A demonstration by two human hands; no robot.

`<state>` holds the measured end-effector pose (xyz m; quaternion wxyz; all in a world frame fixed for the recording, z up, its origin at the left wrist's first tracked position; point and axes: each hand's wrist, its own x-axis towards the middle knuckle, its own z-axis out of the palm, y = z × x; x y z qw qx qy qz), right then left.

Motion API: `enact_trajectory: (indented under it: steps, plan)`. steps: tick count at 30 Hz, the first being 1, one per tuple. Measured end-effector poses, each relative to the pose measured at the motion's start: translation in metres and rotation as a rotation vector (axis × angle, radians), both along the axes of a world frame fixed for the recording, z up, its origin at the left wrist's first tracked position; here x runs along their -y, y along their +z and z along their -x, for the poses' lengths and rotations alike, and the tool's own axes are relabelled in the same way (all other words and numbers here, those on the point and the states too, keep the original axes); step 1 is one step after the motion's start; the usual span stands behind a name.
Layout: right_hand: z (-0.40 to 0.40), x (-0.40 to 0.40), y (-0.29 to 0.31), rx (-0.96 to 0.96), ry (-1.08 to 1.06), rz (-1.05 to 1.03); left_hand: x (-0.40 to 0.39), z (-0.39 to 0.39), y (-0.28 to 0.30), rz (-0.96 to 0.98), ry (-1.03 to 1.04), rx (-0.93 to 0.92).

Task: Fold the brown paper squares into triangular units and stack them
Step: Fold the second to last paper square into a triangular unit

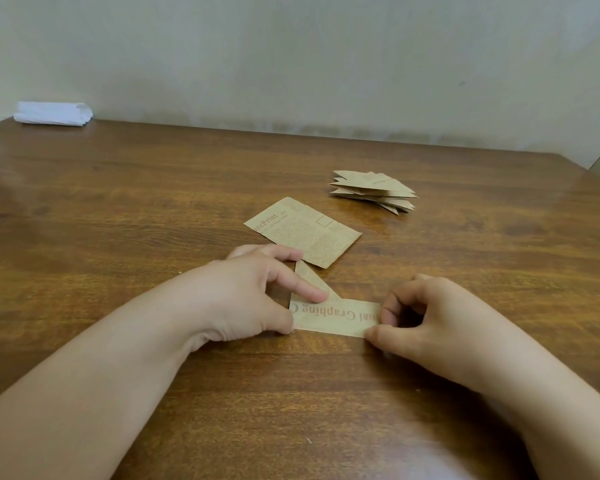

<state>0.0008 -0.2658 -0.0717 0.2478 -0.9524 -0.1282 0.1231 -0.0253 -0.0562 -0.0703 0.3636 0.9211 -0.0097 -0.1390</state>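
A brown printed paper strip (340, 319) lies on the wooden table (153, 209) near me, its left end folded up into a pointed flap. My left hand (253, 299) holds that left end, forefinger pressing on the fold and thumb at the lower corner. My right hand (416, 317) pinches the strip's right end between thumb and curled fingers. Just beyond lies a flat brown paper sheet (303, 231) with small print. Farther back to the right sits a stack of folded triangular units (374, 191).
A folded white cloth or paper bundle (53, 114) rests at the table's far left corner against the pale wall. The table's right edge runs diagonally at the far right.
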Motion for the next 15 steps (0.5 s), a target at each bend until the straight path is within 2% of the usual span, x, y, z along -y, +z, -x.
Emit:
enact_trajectory:
  steps: [15]
  plan:
    - [-0.005, 0.017, 0.001, -0.021, 0.028, -0.023, -0.003, -0.001, -0.001, 0.013, -0.032, -0.008]
